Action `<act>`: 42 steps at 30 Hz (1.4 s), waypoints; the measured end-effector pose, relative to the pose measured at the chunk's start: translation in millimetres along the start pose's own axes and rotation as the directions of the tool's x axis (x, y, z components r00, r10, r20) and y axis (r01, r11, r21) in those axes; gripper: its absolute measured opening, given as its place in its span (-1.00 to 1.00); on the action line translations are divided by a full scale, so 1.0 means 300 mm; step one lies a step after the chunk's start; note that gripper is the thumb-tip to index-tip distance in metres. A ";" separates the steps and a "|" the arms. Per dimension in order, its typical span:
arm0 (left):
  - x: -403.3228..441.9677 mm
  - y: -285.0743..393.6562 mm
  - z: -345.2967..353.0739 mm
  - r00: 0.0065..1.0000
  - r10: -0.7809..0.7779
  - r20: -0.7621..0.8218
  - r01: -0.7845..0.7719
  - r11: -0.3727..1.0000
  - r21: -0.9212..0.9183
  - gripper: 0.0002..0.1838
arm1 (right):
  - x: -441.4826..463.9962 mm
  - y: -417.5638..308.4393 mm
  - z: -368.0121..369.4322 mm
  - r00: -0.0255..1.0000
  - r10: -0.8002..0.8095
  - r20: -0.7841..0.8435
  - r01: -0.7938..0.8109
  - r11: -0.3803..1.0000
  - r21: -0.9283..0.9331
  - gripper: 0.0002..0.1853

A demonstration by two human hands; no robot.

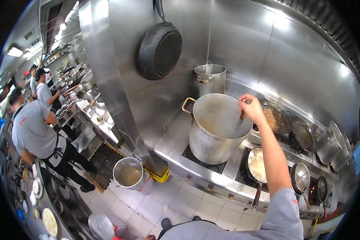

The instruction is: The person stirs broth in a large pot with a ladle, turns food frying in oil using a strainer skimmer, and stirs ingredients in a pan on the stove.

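Observation:
My right hand (pixel 249 107) is closed around the brown handle of a utensil (pixel 242 115) and holds it over the far right side of a large stockpot (pixel 208 140). The utensil's lower end reaches down inside the pot, where steam blurs it, so its kind is unclear. Cloudy liquid lies in the pot, which stands on a burner. Only a bit of my left hand (pixel 150 237) shows at the bottom edge, low beside my body; its fingers are mostly cut off. Right of the pot, under my forearm, sits a frying pan (pixel 257 164) with pale food in it.
Several pans, including a dark pan (pixel 276 119) of brown food, stand on the stove to the right. A tall pot (pixel 210 80) with a whisk stands behind. A metal bucket (pixel 129 174) of liquid is at left. A co-worker (pixel 38 128) bends over a counter.

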State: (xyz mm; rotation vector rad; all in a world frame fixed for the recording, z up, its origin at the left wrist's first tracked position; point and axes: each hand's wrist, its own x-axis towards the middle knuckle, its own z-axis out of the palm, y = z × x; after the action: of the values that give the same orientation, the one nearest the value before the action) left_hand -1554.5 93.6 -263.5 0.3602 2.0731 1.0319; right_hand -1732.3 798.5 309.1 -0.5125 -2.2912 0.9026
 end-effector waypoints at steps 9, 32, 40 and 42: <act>-0.003 0.222 -0.062 0.895 -0.446 -0.007 0.345 0.700 -0.625 -0.66 | 0.089 0.128 -0.101 0.914 0.403 -0.056 -0.314 0.786 0.532 -0.75; 0.216 -0.066 -0.364 0.894 -0.445 0.052 0.420 0.792 -0.443 -0.70 | -0.364 0.077 0.219 0.558 0.642 -0.527 0.417 0.332 0.846 -0.69; 0.075 -0.029 -0.397 0.886 -0.443 0.139 0.463 0.819 -0.339 -0.61 | -0.518 0.066 0.085 0.516 0.678 -0.524 0.567 0.188 0.802 -0.72; 0.110 -0.029 -0.423 0.887 -0.441 0.135 0.460 0.824 -0.331 -0.62 | -0.561 0.024 0.069 0.530 0.665 -0.526 0.614 0.127 0.779 -0.71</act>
State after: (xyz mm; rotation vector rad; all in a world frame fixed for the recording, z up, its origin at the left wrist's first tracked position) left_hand -1670.6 36.1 -240.7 -0.2792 1.7507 1.0548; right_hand -1621.5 701.7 224.4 -0.2040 -0.2613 1.5070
